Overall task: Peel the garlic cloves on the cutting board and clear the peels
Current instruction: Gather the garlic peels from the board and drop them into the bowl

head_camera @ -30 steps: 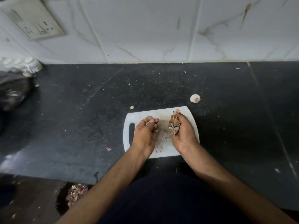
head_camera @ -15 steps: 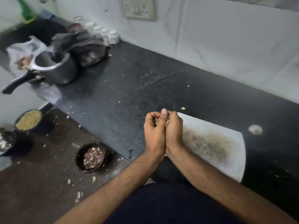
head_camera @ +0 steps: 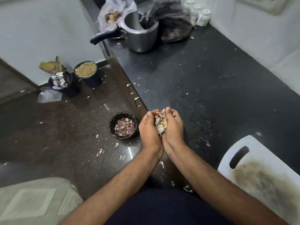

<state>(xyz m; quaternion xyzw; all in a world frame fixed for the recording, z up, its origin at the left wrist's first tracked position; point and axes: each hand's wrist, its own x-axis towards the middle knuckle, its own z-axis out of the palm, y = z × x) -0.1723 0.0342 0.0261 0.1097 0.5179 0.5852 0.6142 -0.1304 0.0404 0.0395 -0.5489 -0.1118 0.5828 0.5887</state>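
My left hand [head_camera: 148,133] and my right hand [head_camera: 173,129] are cupped together over the left edge of the black counter [head_camera: 203,82]. Between them sits a heap of garlic peels [head_camera: 159,123], pale and papery. The white cutting board [head_camera: 259,169] lies at the lower right, stained grey-brown and bare of cloves. Below and left of my hands, on the floor, stands a black bowl [head_camera: 124,125] holding pinkish peels. No garlic cloves are visible.
A steel pot [head_camera: 141,34] with a black handle and a dark bag [head_camera: 173,23] stand at the counter's far end, beside white jars [head_camera: 203,17]. On the floor sit a container of yellow grains [head_camera: 86,71], a foil-filled bin [head_camera: 62,82] and scattered peel bits.
My hands came together, gathered the peels off the board and carried them left to the counter's edge. The view swung left with them, so the board now sits at the lower right.
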